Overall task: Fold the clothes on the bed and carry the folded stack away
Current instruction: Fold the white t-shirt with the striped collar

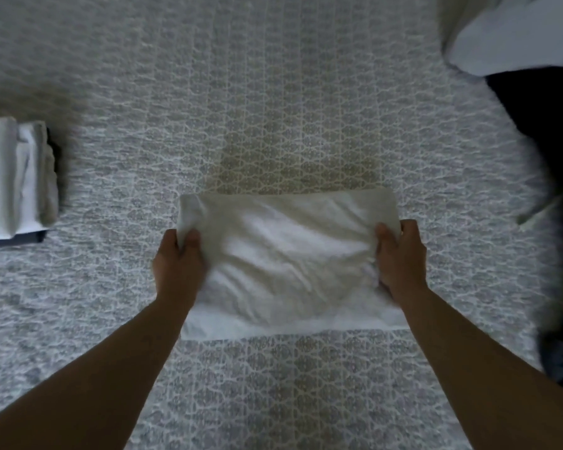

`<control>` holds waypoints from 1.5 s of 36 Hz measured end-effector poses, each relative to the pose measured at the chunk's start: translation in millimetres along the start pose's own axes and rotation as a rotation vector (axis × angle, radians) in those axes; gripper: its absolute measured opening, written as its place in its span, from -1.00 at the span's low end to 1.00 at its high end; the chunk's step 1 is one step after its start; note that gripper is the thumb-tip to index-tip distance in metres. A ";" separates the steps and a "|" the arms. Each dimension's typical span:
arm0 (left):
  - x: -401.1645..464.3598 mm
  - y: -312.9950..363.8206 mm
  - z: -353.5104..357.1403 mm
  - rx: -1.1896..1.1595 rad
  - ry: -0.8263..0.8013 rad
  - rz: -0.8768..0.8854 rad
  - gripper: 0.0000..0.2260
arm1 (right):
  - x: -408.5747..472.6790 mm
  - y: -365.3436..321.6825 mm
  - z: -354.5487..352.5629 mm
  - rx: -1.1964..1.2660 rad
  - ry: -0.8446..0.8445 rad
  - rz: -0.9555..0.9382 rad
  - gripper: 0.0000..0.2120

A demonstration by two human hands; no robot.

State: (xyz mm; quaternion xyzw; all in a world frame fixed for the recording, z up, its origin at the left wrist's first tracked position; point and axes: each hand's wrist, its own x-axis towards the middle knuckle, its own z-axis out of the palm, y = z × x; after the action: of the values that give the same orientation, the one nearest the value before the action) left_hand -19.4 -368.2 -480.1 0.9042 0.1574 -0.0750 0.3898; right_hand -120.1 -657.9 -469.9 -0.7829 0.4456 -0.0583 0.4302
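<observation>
A white garment point(286, 254) lies folded into a wide rectangle in the middle of the patterned grey bedspread point(273, 92). My left hand point(177, 261) grips its left edge, thumb on top and fingers tucked under the cloth. My right hand point(400, 258) grips its right edge the same way. The upper layer is lifted and rumpled between the hands, while a flat lower layer shows along the near edge. A stack of folded white clothes point(17, 177) sits at the left edge of the view.
An unfolded pale blue-white garment point(514, 34) lies at the top right corner. Below it a dark garment point(553, 177) spreads down the right side of the bed. Bare bedspread lies between the stack and the garment I hold.
</observation>
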 end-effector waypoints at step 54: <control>-36.0 -2.0 -150.4 0.146 0.052 -0.135 -0.79 | -139.5 -132.9 14.2 -0.225 -0.271 -0.110 -0.64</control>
State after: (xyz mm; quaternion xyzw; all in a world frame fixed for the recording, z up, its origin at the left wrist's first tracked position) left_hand -52.0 -265.5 -369.1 0.9193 0.2223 -0.0890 0.3124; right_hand -110.5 -513.9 -341.6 -0.8501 0.3436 0.0747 0.3921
